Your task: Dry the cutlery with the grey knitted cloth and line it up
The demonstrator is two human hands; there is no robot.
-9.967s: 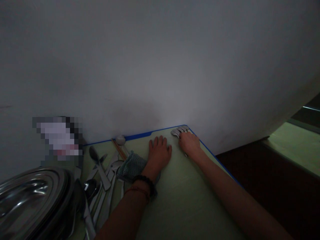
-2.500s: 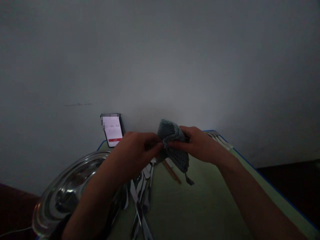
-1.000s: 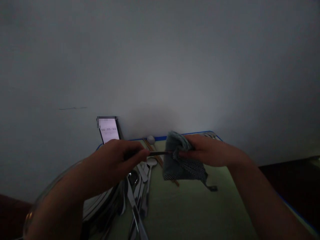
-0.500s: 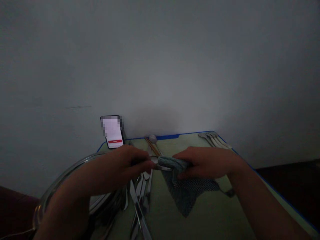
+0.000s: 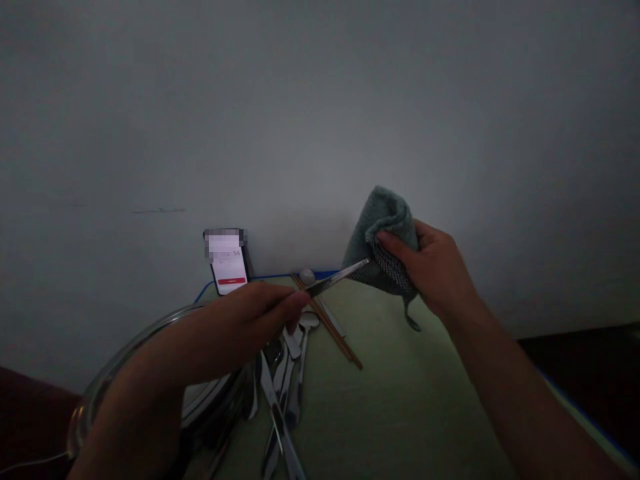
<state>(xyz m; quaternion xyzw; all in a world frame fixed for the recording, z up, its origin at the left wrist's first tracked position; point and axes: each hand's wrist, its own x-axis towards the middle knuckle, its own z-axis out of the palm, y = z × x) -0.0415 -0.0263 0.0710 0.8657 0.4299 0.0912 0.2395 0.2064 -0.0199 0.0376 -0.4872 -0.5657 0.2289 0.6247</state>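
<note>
My left hand [image 5: 277, 308] is closed on a slim metal piece of cutlery [image 5: 337, 278]. Its bare end points up and right, close by the cloth; the end inside my fingers is hidden, so I cannot tell its kind. My right hand [image 5: 433, 267] grips a folded grey-green cloth [image 5: 385, 220] with a dark checked side and a hanging loop, raised above the table. Beneath my left hand lie a spoon [image 5: 309, 321], several crossed knives [image 5: 283, 433] and other cutlery. A pair of wooden chopsticks [image 5: 335, 330] rests just right of them.
A phone [image 5: 230, 267] with a lit screen leans on the wall [image 5: 320, 120] at the back left. Behind my left forearm stands a large round container with a shiny rim [image 5: 165, 321]. The pale green table [image 5: 400, 407] has a blue edge.
My right hand has lifted the cloth up off the table, away from the cutlery. The piece in my left hand now tilts upward, its end uncovered. The chopsticks have come into fuller view.
</note>
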